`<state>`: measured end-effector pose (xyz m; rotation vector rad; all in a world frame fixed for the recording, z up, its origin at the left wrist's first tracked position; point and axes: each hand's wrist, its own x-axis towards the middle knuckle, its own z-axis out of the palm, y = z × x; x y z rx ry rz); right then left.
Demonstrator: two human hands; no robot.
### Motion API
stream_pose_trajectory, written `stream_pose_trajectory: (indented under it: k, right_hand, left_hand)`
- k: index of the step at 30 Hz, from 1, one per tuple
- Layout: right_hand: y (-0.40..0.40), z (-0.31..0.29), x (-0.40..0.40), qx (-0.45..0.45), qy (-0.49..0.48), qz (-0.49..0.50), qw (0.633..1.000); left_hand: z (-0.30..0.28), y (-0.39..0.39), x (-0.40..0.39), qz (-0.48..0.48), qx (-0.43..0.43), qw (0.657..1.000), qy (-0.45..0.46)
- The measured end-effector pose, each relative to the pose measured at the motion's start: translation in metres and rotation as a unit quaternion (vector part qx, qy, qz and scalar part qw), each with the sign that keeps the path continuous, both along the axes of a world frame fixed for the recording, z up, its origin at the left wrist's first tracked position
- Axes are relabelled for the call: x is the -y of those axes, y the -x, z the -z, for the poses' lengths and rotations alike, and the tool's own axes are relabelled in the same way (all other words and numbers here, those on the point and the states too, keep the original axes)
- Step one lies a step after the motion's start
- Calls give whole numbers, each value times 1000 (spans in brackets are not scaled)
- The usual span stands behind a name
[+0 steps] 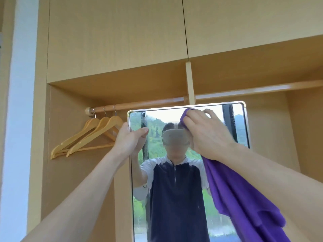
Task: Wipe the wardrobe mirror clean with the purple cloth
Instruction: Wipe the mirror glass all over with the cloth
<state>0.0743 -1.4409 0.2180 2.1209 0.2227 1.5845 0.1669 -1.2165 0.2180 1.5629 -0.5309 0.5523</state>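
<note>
The wardrobe mirror (243, 126), a tall pane in a thin gold frame, stands out from the open wooden wardrobe. My left hand (130, 138) grips its left edge near the top, thumb on the glass. My right hand (208, 131) holds a bunched part of the purple cloth (236, 198) against the upper glass, close to the top edge. The rest of the cloth hangs down under my right forearm and covers the mirror's lower right. The glass reflects a person, windows and green hills.
Several wooden hangers (90, 137) hang on the wooden rail (139, 104) to the left of the mirror. Closed upper cabinet doors (115, 37) sit above. A vertical divider (190, 82) meets the rail right behind the mirror's top.
</note>
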Motion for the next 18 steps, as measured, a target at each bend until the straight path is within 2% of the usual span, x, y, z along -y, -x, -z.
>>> stream_pose_trajectory:
  k: [2, 6, 13, 18]
  right_hand:
    - [-8, -3, -21, -23, 26, -23, 999]
    - [-22, -12, -42, -30, 47, -44, 997]
    - [-21, -14, -12, 30, 30, -65, 997]
    - [-8, -13, 18, 20, 13, -23, 999]
  left_hand:
    - [2, -5, -2, -15, -4, 1000, -27]
    - [1, -2, -1, -10, 6, 1000, -10]
    - [0, 3, 3, -26, -2, 1000, 0]
    - [1, 0, 4, -34, 9, 999, 7]
